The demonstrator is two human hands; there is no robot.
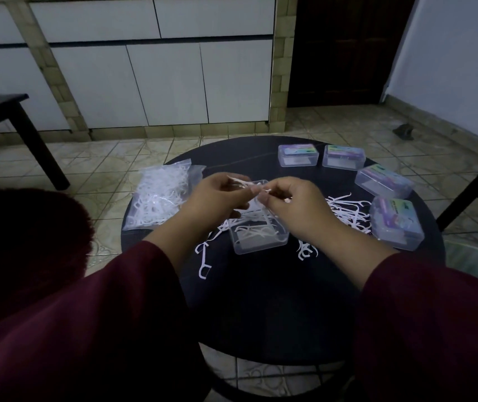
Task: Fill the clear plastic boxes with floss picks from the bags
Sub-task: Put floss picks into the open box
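An open clear plastic box [258, 237] sits at the middle of the round black table [261, 300] with a few white floss picks in it. Above it, my left hand [217, 195] and my right hand [292, 203] together pinch a small bunch of floss picks [250, 188]. A clear bag [159, 195] full of floss picks lies to the left. Loose floss picks [348, 211] lie scattered to the right of the box, and others [204, 262] to its front left.
Several closed clear boxes with coloured labels curve along the table's far right edge, from one [298, 155] at the back to one [397, 223] nearest. A dark bench [5, 111] stands at the left, a dark leg [469, 195] at the right.
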